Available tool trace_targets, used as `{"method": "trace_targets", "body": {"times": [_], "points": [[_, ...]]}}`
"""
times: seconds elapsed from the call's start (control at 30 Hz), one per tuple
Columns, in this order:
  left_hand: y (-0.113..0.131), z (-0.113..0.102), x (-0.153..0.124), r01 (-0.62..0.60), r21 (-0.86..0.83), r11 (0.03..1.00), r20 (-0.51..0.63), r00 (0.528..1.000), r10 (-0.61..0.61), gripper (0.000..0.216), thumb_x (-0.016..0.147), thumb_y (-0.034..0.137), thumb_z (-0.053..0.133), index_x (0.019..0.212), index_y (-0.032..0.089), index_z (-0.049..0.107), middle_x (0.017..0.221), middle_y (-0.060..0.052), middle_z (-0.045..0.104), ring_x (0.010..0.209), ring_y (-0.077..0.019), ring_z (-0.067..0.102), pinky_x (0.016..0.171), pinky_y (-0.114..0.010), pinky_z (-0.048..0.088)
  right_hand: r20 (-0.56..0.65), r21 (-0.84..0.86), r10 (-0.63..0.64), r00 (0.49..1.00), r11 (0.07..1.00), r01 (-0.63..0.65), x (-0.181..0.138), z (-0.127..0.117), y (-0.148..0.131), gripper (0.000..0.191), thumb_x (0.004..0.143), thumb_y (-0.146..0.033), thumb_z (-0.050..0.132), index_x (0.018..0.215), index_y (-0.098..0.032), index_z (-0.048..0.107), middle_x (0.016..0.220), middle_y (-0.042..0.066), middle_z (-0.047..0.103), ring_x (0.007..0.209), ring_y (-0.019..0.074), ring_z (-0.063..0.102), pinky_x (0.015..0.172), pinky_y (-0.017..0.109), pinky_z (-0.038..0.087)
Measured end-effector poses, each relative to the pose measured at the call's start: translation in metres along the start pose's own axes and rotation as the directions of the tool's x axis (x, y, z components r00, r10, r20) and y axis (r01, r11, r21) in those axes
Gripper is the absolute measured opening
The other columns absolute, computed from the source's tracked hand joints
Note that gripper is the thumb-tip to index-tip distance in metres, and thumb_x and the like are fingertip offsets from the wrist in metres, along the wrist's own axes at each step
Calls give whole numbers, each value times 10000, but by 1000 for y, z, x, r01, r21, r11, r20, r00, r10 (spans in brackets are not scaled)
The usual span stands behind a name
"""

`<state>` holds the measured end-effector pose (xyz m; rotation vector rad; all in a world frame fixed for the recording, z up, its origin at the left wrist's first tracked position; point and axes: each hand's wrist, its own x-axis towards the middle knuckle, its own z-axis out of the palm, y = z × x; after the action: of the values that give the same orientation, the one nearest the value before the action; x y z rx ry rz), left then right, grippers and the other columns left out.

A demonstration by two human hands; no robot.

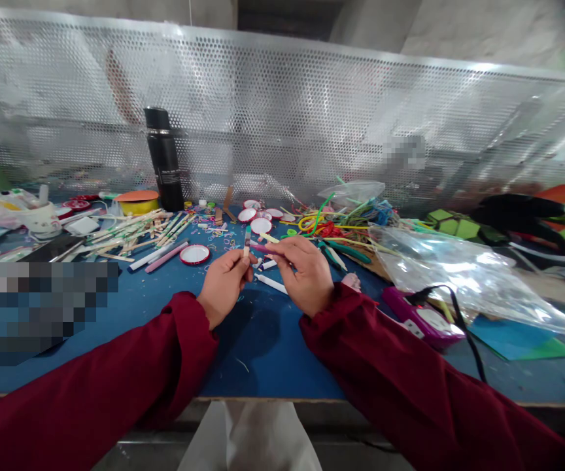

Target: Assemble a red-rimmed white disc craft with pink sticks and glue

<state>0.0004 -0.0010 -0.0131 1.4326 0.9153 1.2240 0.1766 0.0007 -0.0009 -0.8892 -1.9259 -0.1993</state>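
My left hand (221, 284) pinches a small pale wooden stick (248, 238) upright, with green and darker bands of colour on its upper part. From the other side my right hand (307, 271) grips a purple marker (261, 248), its tip end at or very near the stick. Below the fingers a white marker (271, 283) lies on the blue tabletop (263, 353). To the left of my left hand are a pink-purple marker (167, 257) and a red-rimmed white lid (195, 254). A pile of sticks with green markings (138, 234) lies farther left.
A black bottle (165, 163) stands before the perforated metal screen (282, 118). Coloured cords (331, 222) heap up behind my right hand. At the right are a clear plastic bag (454, 268) and a purple power strip (427, 320) with a black cable. A white cup (42, 221) holds pens at left.
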Motion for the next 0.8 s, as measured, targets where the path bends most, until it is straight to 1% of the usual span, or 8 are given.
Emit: {"method": "trace_targets", "body": {"times": [0.27,0.47,0.67,0.8], "points": [[-1,-1,0,-5,1,1000,4,1000,5,206,877,358,514,869,169,597,595,30,508,478,-79,382,461,-207,279,-4,0,19,1000,1000,-19,0,0,0,269,898,-156,528,1078,-240,709,946,64,682,930,206,620,832,378,523],[-2,0,0,-5,-2,1000,4,1000,5,203,878,347,511,885,165,601,597,30,504,478,-79,378,456,-205,275,10,3,21,1000,1000,-21,0,0,0,269,901,-159,527,1083,-237,708,953,69,681,938,207,621,836,372,525],[-2,-1,1,3,7,1000,7,1000,-3,187,887,324,495,879,163,591,599,32,499,481,-78,380,459,-203,277,-11,-1,28,1000,1000,-28,0,0,1,266,897,-151,529,1079,-229,707,958,70,680,937,208,616,834,373,522],[-1,0,0,-2,-9,1000,16,1000,2,182,886,320,496,877,167,594,601,32,498,478,-76,378,456,-204,273,7,-8,36,999,999,-36,-1,1,4,266,895,-148,530,1076,-234,705,960,68,680,936,210,617,834,379,522]]}}
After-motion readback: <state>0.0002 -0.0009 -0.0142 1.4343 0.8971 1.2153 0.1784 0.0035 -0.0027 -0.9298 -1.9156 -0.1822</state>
